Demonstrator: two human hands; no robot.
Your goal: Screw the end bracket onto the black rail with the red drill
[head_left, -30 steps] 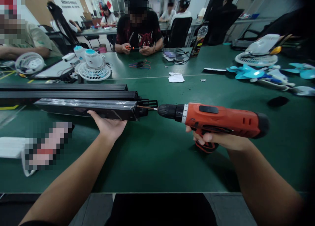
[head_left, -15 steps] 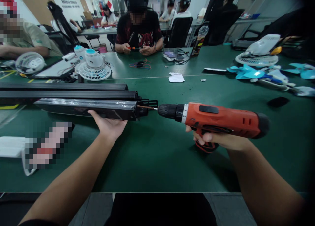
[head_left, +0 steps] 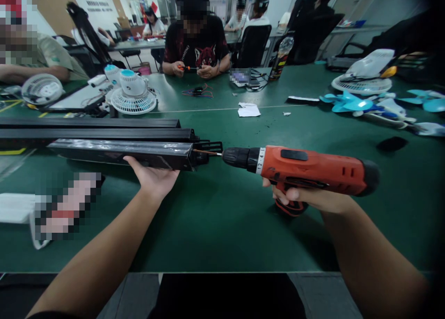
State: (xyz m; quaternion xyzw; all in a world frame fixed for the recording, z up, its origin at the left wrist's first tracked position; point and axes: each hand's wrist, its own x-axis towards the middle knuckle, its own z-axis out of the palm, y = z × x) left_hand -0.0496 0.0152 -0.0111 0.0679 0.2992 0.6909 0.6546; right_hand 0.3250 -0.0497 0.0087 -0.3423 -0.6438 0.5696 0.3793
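Note:
My left hand (head_left: 156, 177) is wrapped round the near end of a long black bar-shaped housing (head_left: 121, 153), its thumb on the front side and the other fingers hidden underneath. In my right hand (head_left: 295, 194) is a red and black cordless drill (head_left: 313, 166), held by its handle and pointing left. A thin bit (head_left: 206, 152) runs from the drill's chuck (head_left: 236, 156) to the housing's right end, beside a round black fitting (head_left: 202, 158). Whether its tip sits on a screw cannot be made out. A black bracket (head_left: 213, 146) sticks out behind the bit.
Two more black bars (head_left: 139, 133) lie behind the housing. A blurred-out phone-like object (head_left: 74, 203) and a white item (head_left: 17, 207) are at left. Small fans (head_left: 134, 96), blue fan blades (head_left: 347, 101), paper (head_left: 249, 110) and a bottle (head_left: 280, 59) stand farther back. A person (head_left: 196, 41) sits opposite.

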